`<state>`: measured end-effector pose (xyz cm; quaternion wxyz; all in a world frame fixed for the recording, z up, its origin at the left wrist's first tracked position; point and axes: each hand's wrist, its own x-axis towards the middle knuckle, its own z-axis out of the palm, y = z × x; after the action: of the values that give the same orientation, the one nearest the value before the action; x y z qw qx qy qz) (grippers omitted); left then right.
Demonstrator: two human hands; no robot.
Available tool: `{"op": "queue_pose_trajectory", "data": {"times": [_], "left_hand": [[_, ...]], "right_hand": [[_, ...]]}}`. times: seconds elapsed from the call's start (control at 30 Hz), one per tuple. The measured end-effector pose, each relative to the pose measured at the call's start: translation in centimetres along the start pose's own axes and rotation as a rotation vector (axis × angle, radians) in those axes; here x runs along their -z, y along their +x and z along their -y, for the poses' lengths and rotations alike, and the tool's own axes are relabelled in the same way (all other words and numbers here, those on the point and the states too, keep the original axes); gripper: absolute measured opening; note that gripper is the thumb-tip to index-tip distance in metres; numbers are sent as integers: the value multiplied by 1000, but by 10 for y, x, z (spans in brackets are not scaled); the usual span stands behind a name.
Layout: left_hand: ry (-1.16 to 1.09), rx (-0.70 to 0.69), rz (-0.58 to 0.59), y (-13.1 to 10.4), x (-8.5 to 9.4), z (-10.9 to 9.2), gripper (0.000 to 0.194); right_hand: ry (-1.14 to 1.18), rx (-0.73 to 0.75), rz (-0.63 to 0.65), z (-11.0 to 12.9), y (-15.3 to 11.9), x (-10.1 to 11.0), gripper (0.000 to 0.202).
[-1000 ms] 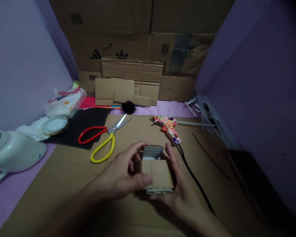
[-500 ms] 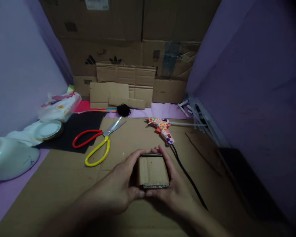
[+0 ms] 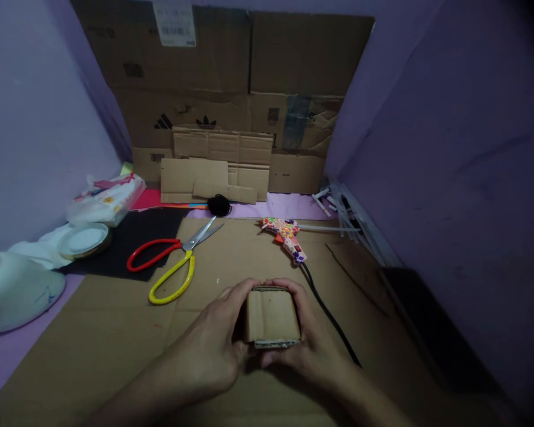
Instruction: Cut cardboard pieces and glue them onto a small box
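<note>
Between my two hands is a small cardboard box [image 3: 273, 314], its layered cut edge facing me. My left hand [image 3: 220, 332] is closed along its left side, fingers at the far edge and thumb near the front. On the right side my right hand [image 3: 311, 332] grips it, the thumb low at the near edge. The box's underside is hidden. Beyond the hands lies a flower-patterned glue gun [image 3: 287, 234] with a clear glue stick in its back. Scissors [image 3: 189, 246] with one red and one yellow handle lie spread to the left.
A cardboard sheet [image 3: 115, 338] covers the work surface. Black yarn [image 3: 219, 205] sits near leaning cardboard pieces [image 3: 191, 176]. Glue sticks [image 3: 365, 228] and a dark phone-like slab [image 3: 431, 326] are right. A lidded tin [image 3: 83, 239] and black sheet [image 3: 129, 243] are left.
The view has tilted up slightly, so the scene sits lower in the picture. My fingers have shifted on the box: the left thumb has drawn back and the right fingers curl over the far edge.
</note>
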<state>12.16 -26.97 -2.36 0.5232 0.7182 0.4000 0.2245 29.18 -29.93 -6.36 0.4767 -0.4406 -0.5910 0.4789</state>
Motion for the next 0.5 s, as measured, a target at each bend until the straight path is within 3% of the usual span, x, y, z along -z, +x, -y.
{"op": "queue_pose_trajectory", "data": {"times": [0.17, 0.3, 0.5], "left_hand": [[76, 8, -18, -3, -1, 8, 71], [151, 5, -31, -3, -4, 15, 77], [186, 108, -89, 1, -15, 24, 83]], "right_hand": [[-78, -63, -37, 2, 0, 0, 89], [-65, -69, 4, 3, 0, 1, 76], [-60, -68, 39, 5, -1, 4, 77]]}}
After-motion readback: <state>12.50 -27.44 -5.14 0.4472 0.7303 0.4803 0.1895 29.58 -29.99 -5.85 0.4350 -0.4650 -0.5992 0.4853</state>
